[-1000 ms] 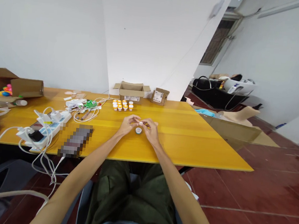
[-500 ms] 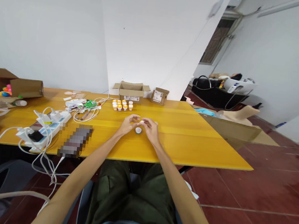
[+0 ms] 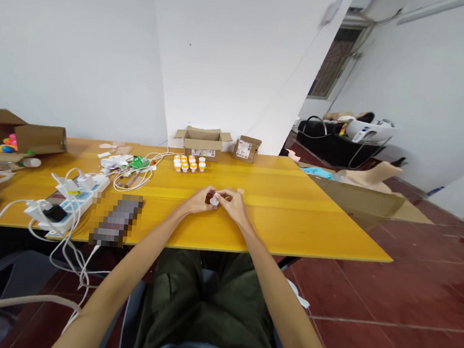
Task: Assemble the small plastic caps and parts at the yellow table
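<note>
A small whitish plastic tub (image 3: 213, 200) is between my two hands, low over the wooden table (image 3: 293, 218). My left hand (image 3: 198, 201) curls round the tub's left side, its fingers and thumb closed on it. From the right, my right hand (image 3: 232, 203) meets it with thumb and fingers pinched at the tub's upper edge. The fingers partly hide the tub, and any small piece in the right fingertips cannot be made out. Just behind the right hand a pale round disc (image 3: 241, 191) lies flat on the table.
Several small tubs with white and orange tops (image 3: 189, 164) stand before an open cardboard box (image 3: 204, 141); a smaller box (image 3: 247, 149) is beside it. At left are a phone (image 3: 119, 219), a power strip (image 3: 84, 195) with cables, electronic parts (image 3: 138, 163) and a box of colourful toys (image 3: 40, 138).
The small white piece between my fingertips no longer shows. Both hands have come down and closed in on the tub, which stood below them. The disc behind my right hand now shows.
</note>
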{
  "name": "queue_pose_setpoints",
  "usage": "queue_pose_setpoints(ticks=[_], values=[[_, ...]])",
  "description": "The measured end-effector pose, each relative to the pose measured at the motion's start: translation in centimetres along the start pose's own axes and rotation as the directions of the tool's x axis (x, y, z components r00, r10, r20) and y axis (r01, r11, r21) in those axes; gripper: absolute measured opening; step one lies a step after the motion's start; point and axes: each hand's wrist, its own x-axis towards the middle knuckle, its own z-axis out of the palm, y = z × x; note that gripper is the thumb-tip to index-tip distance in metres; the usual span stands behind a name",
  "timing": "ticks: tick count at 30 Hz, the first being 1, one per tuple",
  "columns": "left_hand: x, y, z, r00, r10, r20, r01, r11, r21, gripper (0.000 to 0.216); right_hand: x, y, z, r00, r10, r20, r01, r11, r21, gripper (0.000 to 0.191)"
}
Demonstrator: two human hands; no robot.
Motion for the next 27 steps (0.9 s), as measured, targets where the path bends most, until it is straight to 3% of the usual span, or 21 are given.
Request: queue_pose_setpoints(ticks=[18,27], values=[[0.02,0.52,-0.17,0.998,-0.061,-0.012,0.062,0.988,0.139,0.028,-0.06,0.19,-0.21,0.995,-0.061,0.078,0.066,0.996,-0.063,0.016],[0.06,0.53,-0.11,0.999,-0.053,0.009,0.052,0.993,0.108,0.026,-0.16,0.18,-0.17,0.993,-0.090,0.078,0.098,0.990,-0.105,0.017]])
